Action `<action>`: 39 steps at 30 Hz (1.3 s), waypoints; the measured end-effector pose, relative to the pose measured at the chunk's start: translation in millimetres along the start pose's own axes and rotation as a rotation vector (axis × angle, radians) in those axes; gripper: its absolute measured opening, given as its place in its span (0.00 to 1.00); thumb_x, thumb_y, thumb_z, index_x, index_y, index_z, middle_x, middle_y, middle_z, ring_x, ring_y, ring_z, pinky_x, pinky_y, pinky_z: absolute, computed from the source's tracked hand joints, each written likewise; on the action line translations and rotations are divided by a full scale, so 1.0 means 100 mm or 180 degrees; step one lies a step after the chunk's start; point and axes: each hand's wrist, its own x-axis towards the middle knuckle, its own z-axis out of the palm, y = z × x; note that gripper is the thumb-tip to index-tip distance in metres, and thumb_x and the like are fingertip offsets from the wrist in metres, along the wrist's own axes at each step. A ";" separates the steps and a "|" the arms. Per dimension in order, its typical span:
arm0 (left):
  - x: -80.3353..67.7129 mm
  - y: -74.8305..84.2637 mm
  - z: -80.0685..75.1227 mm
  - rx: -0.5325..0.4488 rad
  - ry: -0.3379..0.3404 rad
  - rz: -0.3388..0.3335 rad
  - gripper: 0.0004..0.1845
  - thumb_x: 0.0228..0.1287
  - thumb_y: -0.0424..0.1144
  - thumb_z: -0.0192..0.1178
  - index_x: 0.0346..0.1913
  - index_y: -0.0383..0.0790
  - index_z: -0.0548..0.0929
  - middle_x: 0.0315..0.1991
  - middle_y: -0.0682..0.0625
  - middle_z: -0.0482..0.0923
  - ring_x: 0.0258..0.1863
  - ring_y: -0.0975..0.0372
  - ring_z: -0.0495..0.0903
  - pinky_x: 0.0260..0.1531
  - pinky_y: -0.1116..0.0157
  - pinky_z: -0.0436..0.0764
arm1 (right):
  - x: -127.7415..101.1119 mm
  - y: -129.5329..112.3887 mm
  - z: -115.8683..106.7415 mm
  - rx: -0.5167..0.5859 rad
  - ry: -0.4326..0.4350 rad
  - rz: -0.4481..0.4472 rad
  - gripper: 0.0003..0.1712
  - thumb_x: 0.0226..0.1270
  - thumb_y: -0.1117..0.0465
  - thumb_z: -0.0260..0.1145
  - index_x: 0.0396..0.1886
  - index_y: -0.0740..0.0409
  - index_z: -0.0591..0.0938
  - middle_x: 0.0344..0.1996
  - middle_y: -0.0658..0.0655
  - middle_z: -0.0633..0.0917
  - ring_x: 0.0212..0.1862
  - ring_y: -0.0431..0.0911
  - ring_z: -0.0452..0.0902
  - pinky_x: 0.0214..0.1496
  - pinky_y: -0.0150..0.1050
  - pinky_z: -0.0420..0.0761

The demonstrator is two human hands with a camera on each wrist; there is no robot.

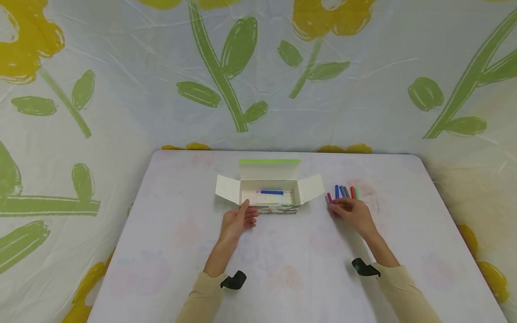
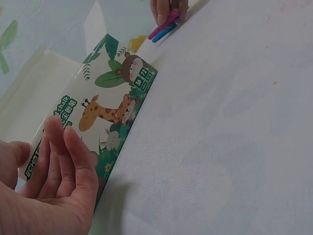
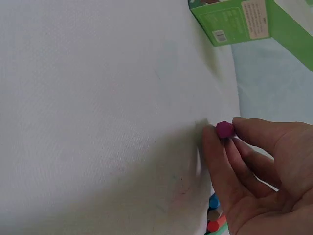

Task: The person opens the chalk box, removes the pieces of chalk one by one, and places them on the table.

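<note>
Purple stick (image 1: 329, 197) sits pinched in the right hand (image 1: 353, 214), at its ten o'clock; loose coloured sticks (image 1: 337, 192) lie near twelve. At nine stands the open-flapped box (image 1: 278, 209), the left hand (image 1: 235, 222) loosely extended at its eight o'clock.

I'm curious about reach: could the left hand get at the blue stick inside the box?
Probably yes: the left hand is right at the cardboard box, whose spread flaps leave the blue stick uncovered from above.
</note>
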 end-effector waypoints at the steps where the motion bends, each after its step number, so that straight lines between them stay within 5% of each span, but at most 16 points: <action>1: 0.00 0.00 0.00 -0.0010 -0.0007 0.0004 0.28 0.76 0.51 0.60 0.46 0.22 0.84 0.34 0.45 0.88 0.26 0.64 0.81 0.31 0.69 0.84 | 0.01 0.00 0.01 -0.0071 0.0041 -0.0027 0.16 0.71 0.59 0.72 0.48 0.68 0.86 0.37 0.62 0.90 0.37 0.44 0.84 0.38 0.25 0.78; 11: -0.02 0.01 0.00 -0.0026 -0.0035 0.0028 0.28 0.76 0.52 0.61 0.46 0.22 0.84 0.34 0.45 0.88 0.26 0.64 0.81 0.30 0.69 0.84 | 0.02 -0.11 0.09 -0.0212 0.0073 -0.0026 0.14 0.68 0.63 0.74 0.42 0.71 0.84 0.30 0.61 0.88 0.29 0.45 0.81 0.30 0.26 0.79; 22: -0.03 0.00 0.01 -0.0027 -0.0021 0.0032 0.26 0.78 0.50 0.59 0.46 0.22 0.84 0.34 0.45 0.88 0.26 0.65 0.81 0.31 0.69 0.84 | 0.02 -0.17 -0.01 -0.0341 0.0092 -0.0190 0.12 0.74 0.63 0.67 0.46 0.70 0.84 0.32 0.62 0.88 0.32 0.49 0.81 0.29 0.34 0.79; 39: -0.09 -0.07 0.03 0.0001 0.0018 0.0017 0.27 0.77 0.51 0.60 0.45 0.23 0.85 0.33 0.46 0.87 0.28 0.64 0.82 0.34 0.68 0.85 | 0.06 -0.69 -0.38 0.0088 0.0220 -0.0486 0.21 0.81 0.52 0.60 0.54 0.67 0.81 0.47 0.69 0.87 0.44 0.59 0.87 0.41 0.18 0.78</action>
